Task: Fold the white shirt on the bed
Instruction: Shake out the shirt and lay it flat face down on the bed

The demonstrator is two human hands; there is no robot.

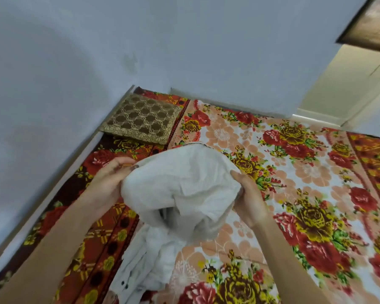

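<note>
- Wall (184, 40) – plain pale blue-grey, fills the whole top half and runs down the left side of the bed.
- Bed (305, 172) – covered in a loud floral sheet with red and yellow roses and peach flowers on white. A darker red-brown border strip runs along the left edge, next to the wall.
- Shirt (180, 185) – white and all bunched up, held above the sheet between both hands, about the middle of the view. The top bit puffs out in a rounded lump. The rest trails down in crumpled folds and lies on the sheet near the bottom edge, where a few small dark dots show, maybe buttons.
- Cream door (342, 84) at the upper right, with a dark-framed panel (371, 23) above it.
- Cushion (143, 119) – brown and gold lattice pattern, sitting flat in the far left corner of the bed, well apart from the shirt.
- Left hand (110, 181) – fingers curled over the shirt's upper left edge, gripping the cloth.
- Right hand (248, 198) – grips the shirt's right side, thumb on top, fingers tucked under the fabric.
</note>
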